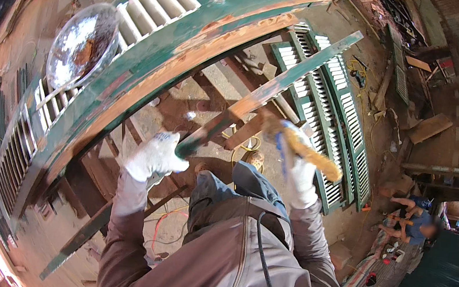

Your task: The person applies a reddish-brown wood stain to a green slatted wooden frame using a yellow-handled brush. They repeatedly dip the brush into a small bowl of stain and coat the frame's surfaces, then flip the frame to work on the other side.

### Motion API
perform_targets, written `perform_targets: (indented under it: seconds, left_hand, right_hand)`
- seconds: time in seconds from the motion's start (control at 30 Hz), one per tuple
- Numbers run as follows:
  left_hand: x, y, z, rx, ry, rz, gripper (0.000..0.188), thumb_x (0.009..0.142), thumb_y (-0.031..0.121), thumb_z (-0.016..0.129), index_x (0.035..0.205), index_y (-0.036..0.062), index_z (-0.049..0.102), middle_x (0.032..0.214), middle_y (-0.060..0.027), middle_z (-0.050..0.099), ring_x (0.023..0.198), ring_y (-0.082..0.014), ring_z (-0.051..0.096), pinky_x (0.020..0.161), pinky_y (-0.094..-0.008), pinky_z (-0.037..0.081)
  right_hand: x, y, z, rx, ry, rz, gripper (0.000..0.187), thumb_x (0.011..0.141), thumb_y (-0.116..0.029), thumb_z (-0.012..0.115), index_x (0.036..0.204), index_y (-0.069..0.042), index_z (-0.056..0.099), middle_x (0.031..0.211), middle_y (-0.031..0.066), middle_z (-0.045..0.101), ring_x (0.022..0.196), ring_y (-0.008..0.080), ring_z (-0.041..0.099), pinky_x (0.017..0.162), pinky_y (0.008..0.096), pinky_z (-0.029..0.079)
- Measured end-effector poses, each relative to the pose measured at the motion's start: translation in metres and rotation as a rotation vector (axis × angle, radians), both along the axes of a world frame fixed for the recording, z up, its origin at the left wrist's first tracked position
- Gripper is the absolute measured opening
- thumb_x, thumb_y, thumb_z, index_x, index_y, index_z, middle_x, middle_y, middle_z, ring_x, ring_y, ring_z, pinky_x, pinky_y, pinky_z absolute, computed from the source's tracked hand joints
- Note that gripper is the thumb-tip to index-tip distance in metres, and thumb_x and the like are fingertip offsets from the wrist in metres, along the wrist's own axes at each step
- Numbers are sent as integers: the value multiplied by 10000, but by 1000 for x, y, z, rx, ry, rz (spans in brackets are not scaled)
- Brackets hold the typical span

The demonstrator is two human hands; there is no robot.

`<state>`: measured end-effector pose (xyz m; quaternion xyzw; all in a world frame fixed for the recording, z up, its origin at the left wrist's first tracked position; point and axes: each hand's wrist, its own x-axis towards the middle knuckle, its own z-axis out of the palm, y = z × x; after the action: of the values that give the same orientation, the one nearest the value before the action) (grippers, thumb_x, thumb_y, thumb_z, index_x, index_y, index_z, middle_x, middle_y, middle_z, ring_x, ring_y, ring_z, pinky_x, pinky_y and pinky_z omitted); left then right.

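My left hand [156, 155], in a white work glove, is closed around a long wooden strip [253, 99] with worn green paint and bare brown patches. The strip slants up to the far right; below the glove it seems to run on toward the lower left. In my right hand [300, 174], also gloved in white, is a tool with a yellowish wooden handle [316, 157]. Its brown end, smeared by motion, lies beside the strip's lower edge, so its kind and whether it touches the wood cannot be told.
A big green shutter frame [150, 82] with white slats crosses the left and far side. On it sits a clear, shiny, round bowl-like thing [84, 47]. More green shutters [327, 116] lie on the right. Another person [415, 222] sits farther right. Cords [158, 224] trail on the floor.
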<state>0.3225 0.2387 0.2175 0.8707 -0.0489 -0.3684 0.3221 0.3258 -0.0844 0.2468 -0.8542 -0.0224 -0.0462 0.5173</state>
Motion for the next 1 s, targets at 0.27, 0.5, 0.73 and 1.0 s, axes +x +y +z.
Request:
perform_targets:
  seconds: [0.27, 0.5, 0.73, 1.0]
  left_hand:
    - [-65, -60, -5, 317, -662, 334, 525, 791, 380, 789, 1198, 76, 657, 847, -159, 725, 721, -317, 719, 631, -417, 562]
    - [-67, -82, -5, 407, -854, 266, 439, 707, 345, 840, 1053, 98, 730, 766, -138, 716, 661, -300, 714, 603, -382, 574]
    - [-66, -82, -15, 417, -885, 231, 425, 696, 301, 853, 1054, 105, 734, 761, -110, 719, 642, -290, 704, 599, -378, 567]
    - [-61, -93, -7, 436, -737, 288, 455, 670, 280, 857, 1074, 107, 739, 829, -128, 733, 726, -318, 719, 658, -396, 572]
  right_hand:
    - [117, -158, -5, 223, -256, -444, 268, 927, -173, 730, 1116, 2, 654, 985, 24, 683, 830, 95, 617, 734, 263, 510]
    - [258, -272, -41, -162, -355, -459, 195, 914, -121, 682, 1054, -39, 575, 915, 101, 654, 844, 214, 624, 776, 350, 502]
    - [362, -332, -68, -583, -577, -300, 288, 937, -173, 605, 1204, -79, 654, 1100, 165, 683, 1052, 357, 640, 908, 425, 507]
    - [379, -312, -95, -1246, -419, -108, 492, 836, -66, 604, 1324, -19, 557, 1202, 173, 603, 1102, 350, 570, 893, 411, 536]
